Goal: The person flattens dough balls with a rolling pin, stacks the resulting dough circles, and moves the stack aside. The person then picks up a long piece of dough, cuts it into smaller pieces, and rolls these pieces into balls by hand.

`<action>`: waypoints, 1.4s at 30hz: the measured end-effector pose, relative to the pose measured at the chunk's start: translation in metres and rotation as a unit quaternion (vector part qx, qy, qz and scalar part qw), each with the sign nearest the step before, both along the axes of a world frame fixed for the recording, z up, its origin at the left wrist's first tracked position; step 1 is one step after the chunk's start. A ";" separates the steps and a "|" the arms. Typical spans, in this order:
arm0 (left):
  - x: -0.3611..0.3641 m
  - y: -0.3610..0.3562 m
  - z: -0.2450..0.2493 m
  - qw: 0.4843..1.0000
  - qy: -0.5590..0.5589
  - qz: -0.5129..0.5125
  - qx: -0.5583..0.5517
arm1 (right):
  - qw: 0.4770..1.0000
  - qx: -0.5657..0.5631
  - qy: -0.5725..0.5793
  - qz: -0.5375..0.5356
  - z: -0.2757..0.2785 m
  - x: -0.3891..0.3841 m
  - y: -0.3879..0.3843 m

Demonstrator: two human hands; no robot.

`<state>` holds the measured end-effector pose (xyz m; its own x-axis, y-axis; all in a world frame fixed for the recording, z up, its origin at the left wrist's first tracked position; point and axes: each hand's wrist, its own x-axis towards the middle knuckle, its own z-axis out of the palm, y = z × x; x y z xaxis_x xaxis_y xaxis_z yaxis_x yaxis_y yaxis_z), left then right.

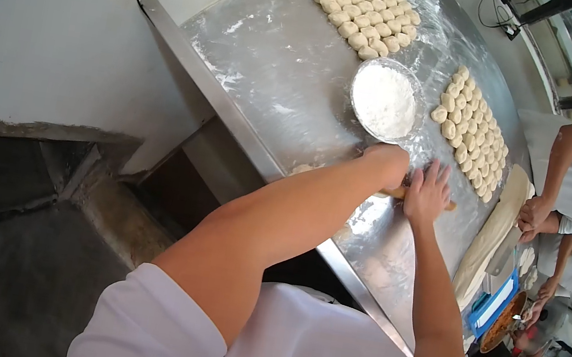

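My right hand [428, 196] lies with its fingers stretched out and slightly spread over a thin wooden rolling pin [451, 205], whose end sticks out past the palm. Close beside it, my left hand [388, 162] is bent down at the wrist near the pin's other side. The back of that hand faces me, so its fingers and anything under them are hidden. Just beyond the left hand stands a clear bowl of white flour [386, 101]. A small pale piece of dough [301, 170] shows partly behind my left forearm.
The floured metal table [267, 62] holds two groups of dough balls, one at the far end [361, 2] and one to the right [472, 130]. A long dough roll [491, 239] lies at the right, near co-workers' hands [536, 214], a blue tray [496, 304] and a filling pan [503, 325].
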<state>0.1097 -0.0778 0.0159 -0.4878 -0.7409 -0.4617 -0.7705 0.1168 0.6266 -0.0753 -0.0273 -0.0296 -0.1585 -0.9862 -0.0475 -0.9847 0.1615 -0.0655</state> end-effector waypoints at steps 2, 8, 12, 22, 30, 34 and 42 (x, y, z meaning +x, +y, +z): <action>0.008 -0.001 0.006 0.999 0.013 0.031 -0.004 | 0.999 -0.053 -0.005 -0.014 -0.005 0.016 -0.042; 0.013 -0.012 -0.018 0.996 0.043 0.072 0.004 | 0.992 -0.090 -0.044 0.072 -0.022 -0.010 0.018; 0.014 -0.022 -0.033 0.998 0.035 0.056 0.004 | 0.990 -0.040 -0.023 0.134 -0.012 -0.038 0.103; 0.016 -0.018 -0.032 0.988 0.096 0.122 0.017 | 0.984 -0.140 -0.083 0.067 -0.005 0.020 -0.051; 0.008 -0.027 -0.045 0.995 0.095 0.024 -0.015 | 0.986 -0.081 0.017 0.145 -0.004 0.004 -0.017; 0.015 -0.021 -0.021 0.993 0.080 0.088 0.008 | 0.971 -0.185 -0.073 0.134 -0.009 0.034 -0.102; 0.014 -0.027 -0.039 0.993 0.036 0.087 -0.077 | 0.979 -0.064 -0.051 0.189 -0.008 -0.048 0.068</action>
<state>0.1242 -0.1043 -0.0233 -0.3743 -0.8760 -0.3041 -0.7412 0.0856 0.6658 -0.1233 0.0406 -0.0373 0.2181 -0.9724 0.0830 -0.9596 -0.2292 -0.1631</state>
